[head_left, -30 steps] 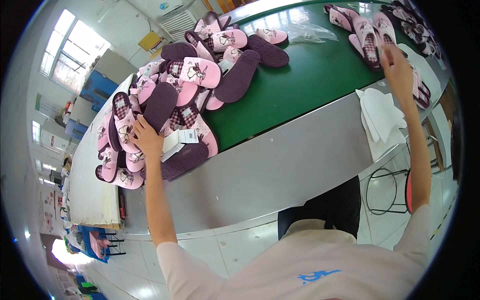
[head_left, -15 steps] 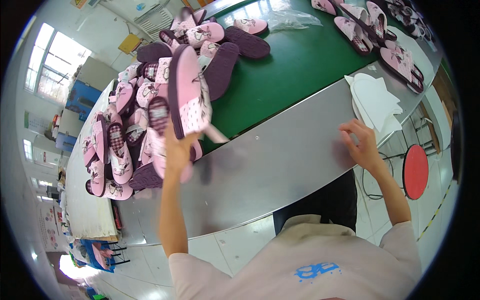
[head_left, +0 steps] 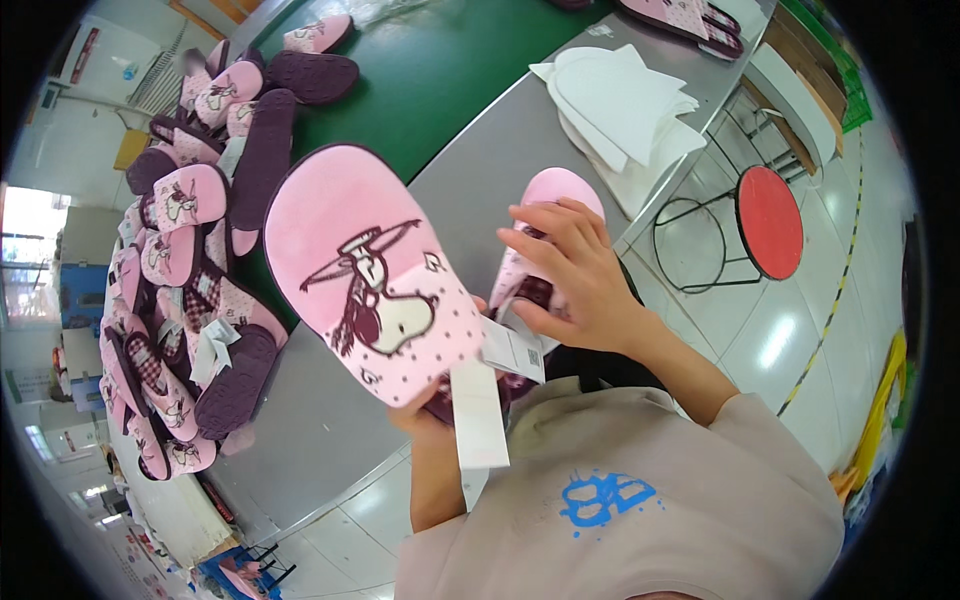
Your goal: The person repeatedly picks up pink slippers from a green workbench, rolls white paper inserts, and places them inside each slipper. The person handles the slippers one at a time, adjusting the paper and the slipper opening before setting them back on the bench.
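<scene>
A pink slipper (head_left: 370,280) with a cartoon dog print, dotted lower part and dark edge is tilted up before me. My left hand (head_left: 412,418), mostly hidden behind it, is closed on its lower end. Close to its right is a second pink slipper (head_left: 562,187) with a checked lining. My right hand (head_left: 582,275) lies across this one, fingers curved over one side and thumb on the other. Between the slippers hang a white tag (head_left: 513,347) with a printed code and a blank white tag (head_left: 479,415).
A heap of pink slippers with purple soles (head_left: 262,160) covers the table's left side. White paper cut-outs (head_left: 620,105) lie at the grey table edge (head_left: 310,450). More slippers (head_left: 690,18) are at the far right. A red stool (head_left: 769,222) stands right of the table.
My left hand has brought the slipper from the heap toward my body, turning its printed face up. My right hand has moved left from near the paper cut-outs onto the second slipper.
</scene>
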A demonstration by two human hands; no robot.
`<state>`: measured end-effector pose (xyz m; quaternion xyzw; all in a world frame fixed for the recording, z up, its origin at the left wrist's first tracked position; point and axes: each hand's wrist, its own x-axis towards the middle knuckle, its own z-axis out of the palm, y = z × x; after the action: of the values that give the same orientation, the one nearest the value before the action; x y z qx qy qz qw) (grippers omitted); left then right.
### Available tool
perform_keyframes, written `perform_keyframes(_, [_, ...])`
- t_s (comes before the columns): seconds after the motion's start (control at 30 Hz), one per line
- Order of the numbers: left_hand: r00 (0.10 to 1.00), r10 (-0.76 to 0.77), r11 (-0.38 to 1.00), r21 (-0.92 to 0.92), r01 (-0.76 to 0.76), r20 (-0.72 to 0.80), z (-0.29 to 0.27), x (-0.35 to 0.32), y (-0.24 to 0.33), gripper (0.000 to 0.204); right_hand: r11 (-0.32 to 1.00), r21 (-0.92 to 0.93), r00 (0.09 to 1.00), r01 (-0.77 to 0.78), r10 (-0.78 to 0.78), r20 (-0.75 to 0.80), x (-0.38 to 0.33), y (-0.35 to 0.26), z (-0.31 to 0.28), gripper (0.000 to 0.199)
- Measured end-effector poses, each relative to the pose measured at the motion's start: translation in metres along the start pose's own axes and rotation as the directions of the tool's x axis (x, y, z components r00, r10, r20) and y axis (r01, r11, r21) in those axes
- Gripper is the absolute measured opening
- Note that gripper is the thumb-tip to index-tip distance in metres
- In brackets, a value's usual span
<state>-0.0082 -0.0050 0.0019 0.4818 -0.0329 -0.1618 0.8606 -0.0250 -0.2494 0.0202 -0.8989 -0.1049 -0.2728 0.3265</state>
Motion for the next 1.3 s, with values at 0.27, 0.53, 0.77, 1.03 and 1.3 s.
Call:
perform_keyframes(0.27, [0.986,-0.079,0.985,0.141,0.100,-0.147,0.000,-0.002,0.024,0.064,0.992,-0.123,0.998,-0.036,0.030,-0.056,0.006,0.023,0.005,0.046])
perform_keyframes(0.53, [0.977,0.170,0.853,0.515,-0.081,-0.128,0.041,0.023,-0.006,0.069,0.932,-0.357,0.988,0.066,-0.112,-0.110,0.073,0.051,-0.051,0.060])
perform_keyframes(0.77, [0.995,0.044,0.454,0.888,0.064,-0.094,0.061,0.019,-0.011,0.090,0.772,-0.633,0.992,-0.060,0.115,0.046,0.057,0.165,-0.096,0.074])
perform_keyframes(1.03, [0.995,0.055,0.617,0.786,0.028,-0.079,0.077,0.019,-0.029,0.095,0.816,-0.499,0.775,-0.293,0.508,0.376,0.058,0.155,-0.119,0.078])
perform_keyframes(1.3, [0.761,0.259,0.152,0.753,-0.641,0.595,0.043,0.009,-0.026,0.068,0.787,-0.593,0.762,-0.169,0.486,0.428,0.056,0.141,-0.123,0.054])
